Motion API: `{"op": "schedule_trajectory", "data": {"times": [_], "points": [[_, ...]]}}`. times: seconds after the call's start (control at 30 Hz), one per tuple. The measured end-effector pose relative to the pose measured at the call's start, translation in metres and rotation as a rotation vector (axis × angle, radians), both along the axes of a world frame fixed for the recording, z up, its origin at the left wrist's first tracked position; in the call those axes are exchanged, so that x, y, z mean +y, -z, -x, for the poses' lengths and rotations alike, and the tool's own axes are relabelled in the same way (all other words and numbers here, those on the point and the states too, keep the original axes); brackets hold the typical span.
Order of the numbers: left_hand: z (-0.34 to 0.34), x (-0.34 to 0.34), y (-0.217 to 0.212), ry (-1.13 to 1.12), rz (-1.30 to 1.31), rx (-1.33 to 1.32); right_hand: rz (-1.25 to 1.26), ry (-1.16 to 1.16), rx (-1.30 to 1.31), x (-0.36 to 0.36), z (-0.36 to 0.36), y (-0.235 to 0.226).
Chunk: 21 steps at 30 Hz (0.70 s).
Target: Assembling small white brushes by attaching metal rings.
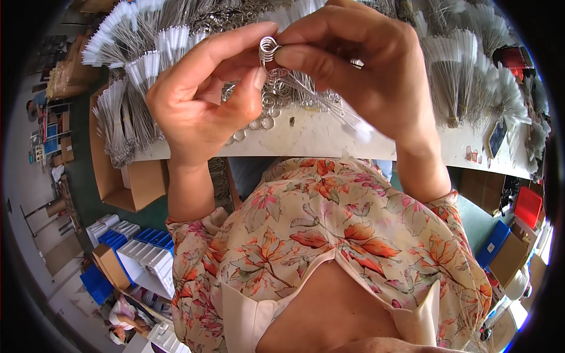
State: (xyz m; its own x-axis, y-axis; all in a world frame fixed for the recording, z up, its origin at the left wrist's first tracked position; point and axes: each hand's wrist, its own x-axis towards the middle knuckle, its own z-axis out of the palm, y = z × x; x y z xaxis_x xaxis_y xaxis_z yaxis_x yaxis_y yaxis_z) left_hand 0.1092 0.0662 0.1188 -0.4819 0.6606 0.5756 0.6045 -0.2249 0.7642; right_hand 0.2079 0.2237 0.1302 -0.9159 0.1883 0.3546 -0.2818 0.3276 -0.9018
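A small coil of shiny metal rings (pixel 268 49) is held up between my two hands, above the table's front edge. My left hand (pixel 203 88) is closed on its left side with thumb and index finger. From the other side, my right hand (pixel 368 62) pinches the coil's right edge between thumb and forefinger; its other fingers are curled and partly hidden. Loose metal rings (pixel 268 123) lie on the table below the hands. Thin wire-stemmed brushes with a white tip (pixel 362 133) show beneath my right hand; whether they touch it I cannot tell.
Bundles of white-bristled wire brushes (pixel 120 115) stand at the left of the white table (pixel 306 128), with more brush bundles (pixel 453 73) at the right. An open cardboard box (pixel 147 182) is below the left edge. A person (pixel 123 315) is at the lower left.
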Motion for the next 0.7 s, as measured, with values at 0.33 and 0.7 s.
{"op": "schedule_trajectory", "data": {"times": [0.33,0.7], "points": [[-0.007,-0.002,0.005,0.002,-0.069,0.066,0.699,-0.34,-0.383,0.006,-0.006,0.021],[0.01,-0.006,0.026,-0.025,-0.213,0.129,0.732,-0.16,-0.148,-0.015,-0.013,0.009]]}}
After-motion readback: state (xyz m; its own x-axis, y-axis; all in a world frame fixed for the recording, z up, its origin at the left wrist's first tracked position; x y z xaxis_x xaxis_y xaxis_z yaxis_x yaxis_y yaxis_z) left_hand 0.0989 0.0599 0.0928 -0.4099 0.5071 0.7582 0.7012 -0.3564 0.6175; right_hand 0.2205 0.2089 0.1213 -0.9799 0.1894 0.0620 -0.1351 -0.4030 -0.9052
